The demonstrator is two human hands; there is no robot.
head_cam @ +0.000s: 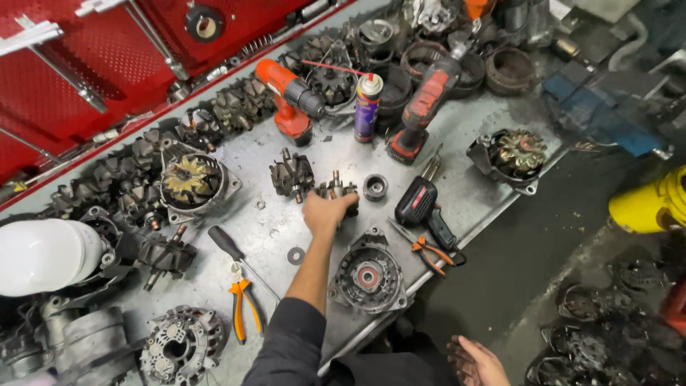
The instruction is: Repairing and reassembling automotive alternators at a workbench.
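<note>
Left hand [325,213], mid frame, grips a dark claw-pole metal rotor [337,190] w/ shaft axis pointing to frame top; right hand [477,362], bottom right, is open, empty.

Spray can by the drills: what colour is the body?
Purple body on the spray can, white cap, thin red straw. Head view shows it.

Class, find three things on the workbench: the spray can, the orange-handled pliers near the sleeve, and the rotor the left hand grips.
Spray can [367,107], head view, middle of its body.
Orange-handled pliers [238,307], head view, left handle.
Rotor [336,189], head view, top part above the left hand [325,213].
</note>
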